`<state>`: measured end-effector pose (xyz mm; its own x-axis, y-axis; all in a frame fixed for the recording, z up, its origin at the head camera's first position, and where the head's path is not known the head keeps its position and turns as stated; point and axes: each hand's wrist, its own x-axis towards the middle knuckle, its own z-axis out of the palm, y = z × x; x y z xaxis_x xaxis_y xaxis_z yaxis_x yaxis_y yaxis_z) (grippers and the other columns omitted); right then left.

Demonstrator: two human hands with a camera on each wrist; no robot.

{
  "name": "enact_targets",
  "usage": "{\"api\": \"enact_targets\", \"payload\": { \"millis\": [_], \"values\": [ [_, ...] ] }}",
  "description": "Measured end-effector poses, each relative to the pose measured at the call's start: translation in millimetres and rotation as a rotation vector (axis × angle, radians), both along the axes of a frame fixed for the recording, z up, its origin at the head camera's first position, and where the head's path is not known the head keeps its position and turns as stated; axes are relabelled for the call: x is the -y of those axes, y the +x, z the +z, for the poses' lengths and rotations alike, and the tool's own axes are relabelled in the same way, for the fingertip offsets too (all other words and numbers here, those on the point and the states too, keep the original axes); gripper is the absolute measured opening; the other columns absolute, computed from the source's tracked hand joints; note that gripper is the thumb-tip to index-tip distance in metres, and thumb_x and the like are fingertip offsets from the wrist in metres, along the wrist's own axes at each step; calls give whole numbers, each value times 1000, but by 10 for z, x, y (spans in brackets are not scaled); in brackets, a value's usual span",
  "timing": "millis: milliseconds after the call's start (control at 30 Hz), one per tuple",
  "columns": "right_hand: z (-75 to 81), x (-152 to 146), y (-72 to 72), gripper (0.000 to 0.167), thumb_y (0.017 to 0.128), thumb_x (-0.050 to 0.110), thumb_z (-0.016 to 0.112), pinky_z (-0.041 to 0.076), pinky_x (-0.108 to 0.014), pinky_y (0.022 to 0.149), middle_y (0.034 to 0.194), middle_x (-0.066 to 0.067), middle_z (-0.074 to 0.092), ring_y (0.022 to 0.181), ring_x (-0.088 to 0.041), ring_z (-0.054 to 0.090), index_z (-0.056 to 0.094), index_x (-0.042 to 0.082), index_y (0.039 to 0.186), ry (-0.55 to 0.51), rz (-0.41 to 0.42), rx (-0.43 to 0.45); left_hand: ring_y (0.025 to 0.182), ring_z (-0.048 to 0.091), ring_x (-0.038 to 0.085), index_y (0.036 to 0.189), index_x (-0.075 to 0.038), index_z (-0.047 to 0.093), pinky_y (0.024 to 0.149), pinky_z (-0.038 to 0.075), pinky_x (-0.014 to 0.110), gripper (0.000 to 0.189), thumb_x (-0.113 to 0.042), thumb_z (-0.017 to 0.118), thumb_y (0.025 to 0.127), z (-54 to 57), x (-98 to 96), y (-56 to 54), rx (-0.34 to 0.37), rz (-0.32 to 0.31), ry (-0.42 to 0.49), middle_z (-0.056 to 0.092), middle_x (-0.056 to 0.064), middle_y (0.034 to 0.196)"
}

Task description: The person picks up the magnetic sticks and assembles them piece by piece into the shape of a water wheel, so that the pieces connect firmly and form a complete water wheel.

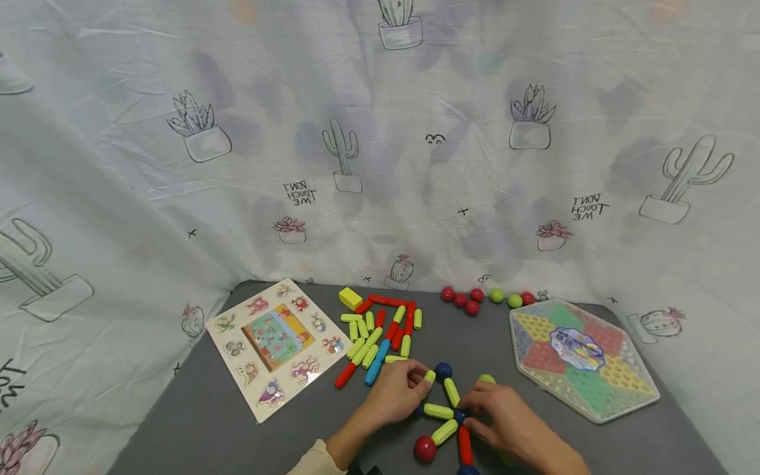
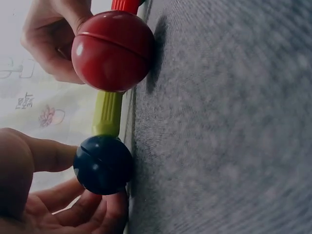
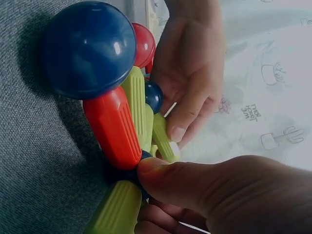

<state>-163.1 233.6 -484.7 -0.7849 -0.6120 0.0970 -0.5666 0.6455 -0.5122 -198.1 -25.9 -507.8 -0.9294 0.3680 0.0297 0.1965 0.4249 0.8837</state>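
Observation:
My left hand [image 1: 399,390] pinches a short yellow-green rod [image 3: 165,141], its thumb along the rod in the right wrist view. My right hand [image 1: 505,415] grips the blue centre ball [image 1: 460,416] of a star-shaped build, thumb pressed on it. Yellow-green rods [image 1: 438,411] and a red rod [image 3: 113,129] fan out from this ball. They end in balls: a red one [image 2: 113,51], a blue one [image 2: 103,165] by my left fingers, a far blue one [image 1: 443,371] and a near blue one [image 3: 87,48]. A yellow-green ball [image 1: 487,379] shows partly behind my right hand.
Loose red, yellow-green and blue rods [image 1: 378,356] lie beyond my left hand, with a yellow block [image 1: 350,298]. Red and green balls [image 1: 496,295] line the back edge. A picture puzzle board [image 1: 234,320] lies left, a hexagonal game box [image 1: 617,406] right. A printed curtain [image 1: 380,165] hangs behind.

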Motion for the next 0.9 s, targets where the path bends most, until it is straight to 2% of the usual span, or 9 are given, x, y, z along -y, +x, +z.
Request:
{"api": "enact_targets", "payload": {
  "millis": [167,267,400,600,700,867,900],
  "values": [
    [28,17,-11,14,94,18,87,51,-23,67,95,16,64,79,7,52,81,21,107,21,-9,25,74,59,3,112,-5,80,68,51,23,15,-16,77,102,33,-14,7,3,2,-71,69,-8,86],
    [28,31,-2,17,94,18,86,53,-25,68,102,10,69,81,6,56,80,19,110,20,-14,29,72,58,2,112,-4,80,66,50,22,16,-16,76,102,38,-20,11,3,-6,-85,68,-8,85],
    [15,67,8,26,94,20,85,57,-28,71,119,-1,75,85,3,61,78,15,118,24,-46,33,73,58,2,112,-4,81,67,51,22,16,-16,76,103,13,-19,4,-2,-7,-61,70,-7,86],
    [-10,104,24,24,95,18,84,60,-30,77,125,-5,77,96,-7,70,78,17,118,20,-49,66,73,60,2,113,-2,80,67,52,22,17,-16,76,103,-32,-22,-8,-5,-4,-21,72,-7,87],
    [-5,108,22,21,96,18,83,60,-30,78,127,-4,75,101,-10,71,78,19,116,21,-50,100,73,60,2,113,-2,80,65,53,23,18,-16,76,103,-86,-29,-17,-51,-9,-33,71,-8,86],
    [10,108,7,17,97,21,83,60,-30,78,128,-3,73,100,-10,70,79,21,114,25,-52,153,72,58,0,116,-2,79,64,52,22,23,-20,77,103,-125,-57,-21,-116,-6,-118,67,-10,84],
    [13,110,5,17,98,22,82,60,-30,78,128,-3,73,99,-9,69,79,21,114,26,-52,162,72,58,1,117,-1,79,64,52,22,24,-20,78,102,-89,-58,-7,-104,-2,-121,67,-9,84]
  ]
}}
